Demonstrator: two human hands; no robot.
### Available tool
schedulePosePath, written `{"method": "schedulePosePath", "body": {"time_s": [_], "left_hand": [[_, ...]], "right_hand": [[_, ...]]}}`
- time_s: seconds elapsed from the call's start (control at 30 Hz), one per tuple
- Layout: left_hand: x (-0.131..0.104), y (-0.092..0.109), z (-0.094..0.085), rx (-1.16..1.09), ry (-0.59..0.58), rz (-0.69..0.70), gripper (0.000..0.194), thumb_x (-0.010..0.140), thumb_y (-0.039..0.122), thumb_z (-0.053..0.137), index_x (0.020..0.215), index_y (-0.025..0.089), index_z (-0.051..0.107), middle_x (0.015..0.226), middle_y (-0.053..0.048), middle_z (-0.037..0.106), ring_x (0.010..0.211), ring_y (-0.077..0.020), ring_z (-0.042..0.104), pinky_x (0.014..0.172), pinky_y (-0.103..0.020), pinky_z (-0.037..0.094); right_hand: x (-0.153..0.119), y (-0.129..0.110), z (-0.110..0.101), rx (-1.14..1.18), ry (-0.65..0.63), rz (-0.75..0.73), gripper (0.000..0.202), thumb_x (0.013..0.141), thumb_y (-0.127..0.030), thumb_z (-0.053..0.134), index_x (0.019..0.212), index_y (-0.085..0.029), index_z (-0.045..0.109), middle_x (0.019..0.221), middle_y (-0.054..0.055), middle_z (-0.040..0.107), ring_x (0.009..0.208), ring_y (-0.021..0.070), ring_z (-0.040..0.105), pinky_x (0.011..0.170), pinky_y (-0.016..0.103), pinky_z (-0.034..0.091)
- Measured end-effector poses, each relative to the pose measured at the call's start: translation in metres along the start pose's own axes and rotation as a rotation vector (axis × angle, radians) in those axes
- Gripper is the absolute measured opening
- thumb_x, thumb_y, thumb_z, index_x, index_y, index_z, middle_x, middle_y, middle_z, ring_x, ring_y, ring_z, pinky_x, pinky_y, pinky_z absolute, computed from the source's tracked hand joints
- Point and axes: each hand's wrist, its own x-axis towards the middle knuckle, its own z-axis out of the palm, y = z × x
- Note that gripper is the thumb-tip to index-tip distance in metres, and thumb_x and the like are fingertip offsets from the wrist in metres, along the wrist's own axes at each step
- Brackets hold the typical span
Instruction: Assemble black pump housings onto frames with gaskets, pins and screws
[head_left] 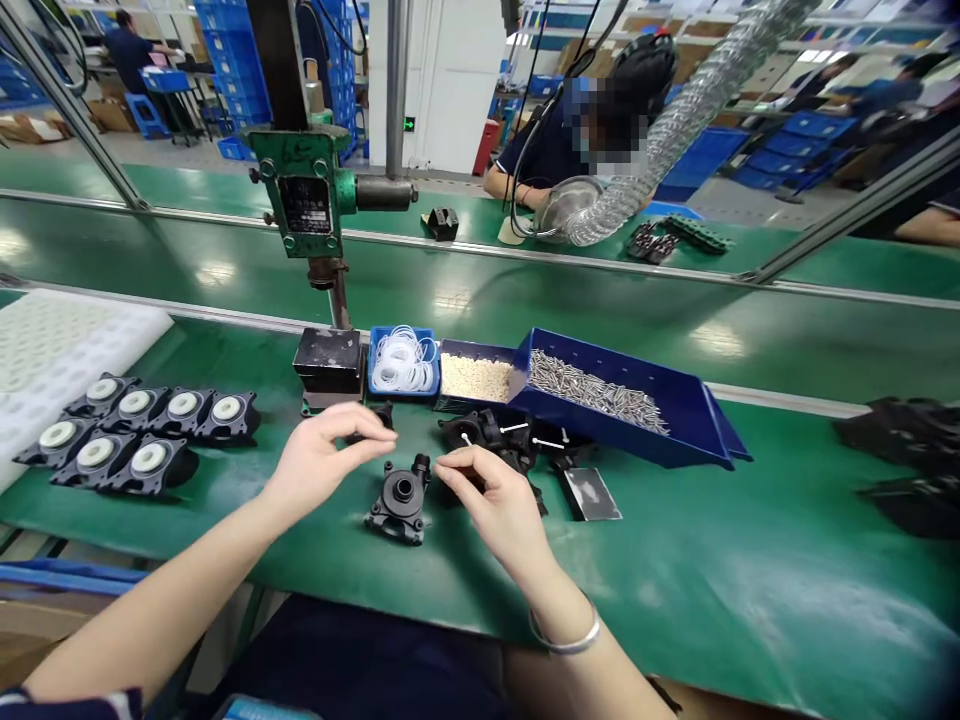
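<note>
A black plastic housing (pixel 403 490) with a round hub and a short side port lies on the green bench in front of me. Just up and left of it is my left hand (pixel 319 458), thumb and fingertips pinched together. My right hand (pixel 499 500) is closed in a pinch beside the side port; whatever either pinch holds is too small to make out. Behind the right hand sits a cluster of more black housings (pixel 487 430), some with white-tipped pins on them. A small dark flat block (pixel 592 495) lies to their right.
A blue bin of metal pins (pixel 592 390), a bin of small cream pieces (pixel 476 378) and a blue tray of white rings (pixel 405 362) stand behind. At left are several housings with white discs (pixel 150 455) and a white foam tray (pixel 67 340). A green press (pixel 307 200) rises behind; a co-worker sits opposite.
</note>
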Motion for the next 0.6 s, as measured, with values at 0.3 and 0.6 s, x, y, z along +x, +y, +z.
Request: {"method": "schedulePosePath", "body": {"time_s": [0.3, 0.6], "left_hand": [[-0.053, -0.043, 0.016, -0.073, 0.051, -0.237, 0.014, 0.08, 0.035, 0.079, 0.078, 0.021, 0.075, 0.097, -0.005, 0.078, 0.099, -0.0247, 0.071, 0.099, -0.041, 0.05], [-0.056, -0.05, 0.021, 0.253, 0.035, 0.248, 0.012, 0.089, 0.024, 0.072, 0.078, 0.024, 0.068, 0.082, 0.002, 0.076, 0.093, -0.02, 0.072, 0.103, -0.045, 0.045]], "right_hand": [[-0.004, 0.0, 0.014, -0.202, 0.039, -0.079, 0.017, 0.094, -0.035, 0.064, 0.083, -0.022, 0.067, 0.081, 0.002, 0.071, 0.074, 0.0178, 0.066, 0.071, 0.029, 0.053], [-0.01, 0.001, 0.016, -0.347, 0.0, -0.243, 0.016, 0.102, -0.028, 0.053, 0.089, -0.023, 0.061, 0.087, 0.005, 0.069, 0.081, 0.02, 0.067, 0.075, 0.034, 0.056]]}}
